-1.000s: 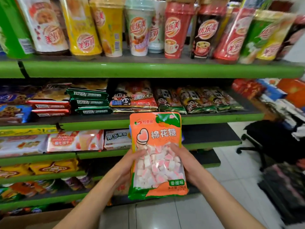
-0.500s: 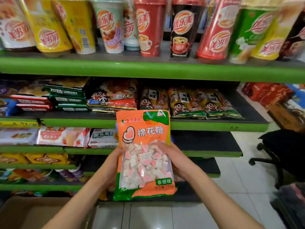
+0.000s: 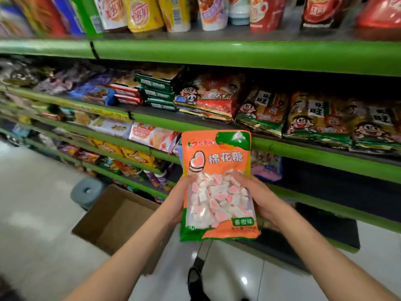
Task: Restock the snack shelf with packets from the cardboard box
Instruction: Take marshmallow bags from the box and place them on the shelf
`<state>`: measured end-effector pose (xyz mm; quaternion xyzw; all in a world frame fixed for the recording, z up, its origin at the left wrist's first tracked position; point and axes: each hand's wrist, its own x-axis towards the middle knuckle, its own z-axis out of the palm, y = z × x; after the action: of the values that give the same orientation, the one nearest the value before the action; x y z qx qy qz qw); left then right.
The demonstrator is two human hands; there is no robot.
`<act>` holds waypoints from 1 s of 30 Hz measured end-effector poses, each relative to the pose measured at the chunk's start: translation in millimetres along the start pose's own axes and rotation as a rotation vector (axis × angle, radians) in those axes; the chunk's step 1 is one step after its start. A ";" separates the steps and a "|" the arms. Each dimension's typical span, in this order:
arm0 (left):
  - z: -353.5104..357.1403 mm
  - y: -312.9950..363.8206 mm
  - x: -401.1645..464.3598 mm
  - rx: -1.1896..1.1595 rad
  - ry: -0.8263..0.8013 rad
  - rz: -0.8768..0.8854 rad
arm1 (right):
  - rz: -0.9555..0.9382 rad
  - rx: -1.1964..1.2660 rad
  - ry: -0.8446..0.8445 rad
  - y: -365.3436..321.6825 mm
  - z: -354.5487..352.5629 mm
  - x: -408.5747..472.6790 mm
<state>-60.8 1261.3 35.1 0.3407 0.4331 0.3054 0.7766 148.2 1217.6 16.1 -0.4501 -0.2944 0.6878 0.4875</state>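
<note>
The marshmallow packet (image 3: 217,183) is orange and green, showing pink-and-white pieces. Shelf edges (image 3: 238,55) are green. At eight o'clock, the cardboard box (image 3: 112,218) is brown.

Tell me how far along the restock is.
Done: most shelves look stocked. In hand: one marshmallow packet, upright in the grip of left hand and right hand, not yet shelved. Left: placing it, perhaps on the bare dark shelf behind. The box contents can't be seen.

The orange-and-green plastic marshmallow packet (image 3: 219,185) read "棉花糖", with "香橙味" on a green label lower down. The green-edged cartoon-boy snack bags (image 3: 262,109) carried "旺旺".
</note>
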 end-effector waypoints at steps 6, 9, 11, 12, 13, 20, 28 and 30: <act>-18.9 -11.5 1.5 -0.074 0.031 -0.006 | 0.047 0.003 -0.084 8.4 7.3 8.6; -34.6 -25.2 3.9 -0.171 0.027 -0.041 | 0.116 0.010 -0.099 11.5 9.0 14.4; -44.7 -28.6 9.6 -0.233 0.061 -0.024 | 0.142 0.004 -0.063 12.1 1.0 21.0; -50.1 -29.7 15.6 -0.258 0.091 -0.015 | 0.150 0.005 -0.031 10.1 -5.7 24.5; -53.8 -30.5 21.2 -0.282 0.135 -0.015 | 0.160 0.016 0.010 5.4 -12.0 28.0; -75.4 -44.7 27.0 -0.444 0.224 0.041 | 0.029 -0.155 0.729 -37.9 -83.4 66.9; -97.9 -30.4 18.3 -0.456 0.216 0.027 | 0.192 -0.100 0.627 -36.5 -125.6 101.5; -100.7 -30.7 16.8 -0.477 0.195 0.022 | 0.160 0.012 0.607 -37.8 -131.8 97.8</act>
<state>-136.7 1283.0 -36.7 0.1218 0.4180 0.4389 0.7860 271.3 1317.9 -40.0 -0.6538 -0.0953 0.5597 0.5002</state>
